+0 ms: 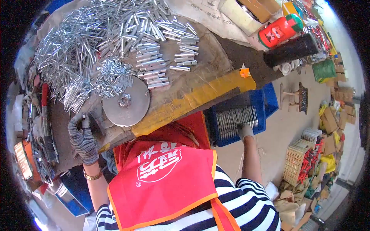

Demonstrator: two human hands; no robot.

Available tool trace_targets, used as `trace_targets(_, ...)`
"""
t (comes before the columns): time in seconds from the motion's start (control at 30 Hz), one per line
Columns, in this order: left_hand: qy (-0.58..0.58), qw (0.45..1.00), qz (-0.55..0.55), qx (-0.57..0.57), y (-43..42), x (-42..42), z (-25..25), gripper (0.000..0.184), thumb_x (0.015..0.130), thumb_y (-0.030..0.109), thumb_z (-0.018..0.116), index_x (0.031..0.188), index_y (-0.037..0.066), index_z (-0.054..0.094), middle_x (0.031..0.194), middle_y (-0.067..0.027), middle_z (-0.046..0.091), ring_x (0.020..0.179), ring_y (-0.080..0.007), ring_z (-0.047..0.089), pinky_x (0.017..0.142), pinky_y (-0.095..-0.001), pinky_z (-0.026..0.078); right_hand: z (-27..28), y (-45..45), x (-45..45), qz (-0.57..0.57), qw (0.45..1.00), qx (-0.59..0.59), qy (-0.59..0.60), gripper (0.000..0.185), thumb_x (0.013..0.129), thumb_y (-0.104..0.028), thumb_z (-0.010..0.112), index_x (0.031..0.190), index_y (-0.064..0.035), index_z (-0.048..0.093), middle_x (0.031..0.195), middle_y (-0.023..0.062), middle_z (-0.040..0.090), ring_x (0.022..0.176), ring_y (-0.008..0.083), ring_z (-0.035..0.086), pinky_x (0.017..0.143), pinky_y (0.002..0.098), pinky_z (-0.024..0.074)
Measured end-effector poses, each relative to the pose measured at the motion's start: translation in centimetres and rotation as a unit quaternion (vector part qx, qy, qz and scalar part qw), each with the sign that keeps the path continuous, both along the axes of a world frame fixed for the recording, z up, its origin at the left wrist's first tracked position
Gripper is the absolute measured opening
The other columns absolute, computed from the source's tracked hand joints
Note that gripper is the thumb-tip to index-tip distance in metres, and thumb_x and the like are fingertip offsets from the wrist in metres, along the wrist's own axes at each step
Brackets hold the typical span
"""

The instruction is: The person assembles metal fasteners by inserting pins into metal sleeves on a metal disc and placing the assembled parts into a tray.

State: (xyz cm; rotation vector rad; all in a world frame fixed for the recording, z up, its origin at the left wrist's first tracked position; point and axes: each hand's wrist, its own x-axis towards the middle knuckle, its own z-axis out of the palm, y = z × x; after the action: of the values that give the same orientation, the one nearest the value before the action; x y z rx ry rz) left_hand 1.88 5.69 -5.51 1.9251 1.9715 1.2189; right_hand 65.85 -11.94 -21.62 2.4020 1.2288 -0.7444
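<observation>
My left hand (83, 140), in a grey knitted glove, is at the table's left front edge with its fingers curled in a pinch. What sits between the fingertips is too small to make out. Just beyond it lie thin metal pins (77, 96), beside a round metal disc (133, 102). My right hand (246, 132), gloved, reaches into a blue bin (261, 115) and touches a row of thin metal rods (231, 119). Its fingertips are hidden there, so its grip is unclear. Short metal tubes (152, 63) lie in rows on the table, near a heap of small rivet-like pieces (111, 75).
A large pile of long metal rods (73, 50) covers the table's far left. Yellow tape (196, 94) runs along the front edge. At the far right lie a red bottle (279, 30) and a black cylinder (291, 51). Crates (298, 158) stand on the floor at right.
</observation>
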Motion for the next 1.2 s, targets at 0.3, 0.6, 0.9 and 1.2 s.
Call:
trace_targets(0.3, -0.211, 0.977, 0.035, -0.019, -0.8, 1.1, 2.5, 0.014, 0.099, 0.006, 0.064, 0.113, 0.004, 0.063, 0.097, -0.0003, 0.064, 0.083, -0.0078, 0.057, 0.078, -0.0244, 0.05, 15.4, 11.0, -10.7, 0.079, 0.822, 0.563, -0.041, 0.021, 0.09, -0.002, 0.068, 0.111, -0.0016, 0.069, 0.105, 0.0148, 0.069, 0.099, 0.0327, 0.065, 0.091, 0.0395, 0.0517)
trace_targets(0.6, -0.132, 0.99, 0.026, -0.047, -0.1, 1.2, 2.8, 0.014, 0.096, 0.005, 0.066, 0.109, 0.004, 0.069, 0.1, -0.0077, 0.073, 0.087, -0.0148, 0.066, 0.082, -0.0312, 0.053, 21.9, 22.4, -26.6, 0.387, 0.735, 0.528, 0.175, 0.025, 0.079, -0.013, 0.078, 0.103, -0.0151, 0.072, 0.099, 0.0065, 0.069, 0.09, 0.027, 0.068, 0.079, 0.0386, 0.0557)
trace_targets(0.9, -0.054, 0.998, 0.0, -0.02, 0.0, 1.6, 3.3, 0.014, 0.093, 0.006, 0.069, 0.107, 0.004, 0.07, 0.097, -0.0148, 0.071, 0.087, -0.0286, 0.069, 0.08, -0.0365, 0.054, 21.4, 25.8, -29.7, 0.425, 0.737, 0.516, 0.098, 0.02, 0.08, -0.022, 0.078, 0.095, -0.0166, 0.068, 0.093, 0.0045, 0.063, 0.085, 0.0278, 0.063, 0.072, 0.0403, 0.0539)
trace_targets(1.2, 0.021, 0.993, -0.104, -0.04, -0.1, 4.7, 7.2, 0.023, 0.083, 0.005, 0.076, 0.104, 0.014, 0.075, 0.099, -0.0093, 0.07, 0.091, -0.0256, 0.068, 0.079, -0.0374, 0.055, 22.2, 24.3, -30.1, 0.427, 0.744, 0.491, 0.15, 0.019, 0.083, -0.018, 0.076, 0.097, -0.0138, 0.063, 0.095, 0.0092, 0.063, 0.089, 0.0317, 0.063, 0.074, 0.0426, 0.0532)
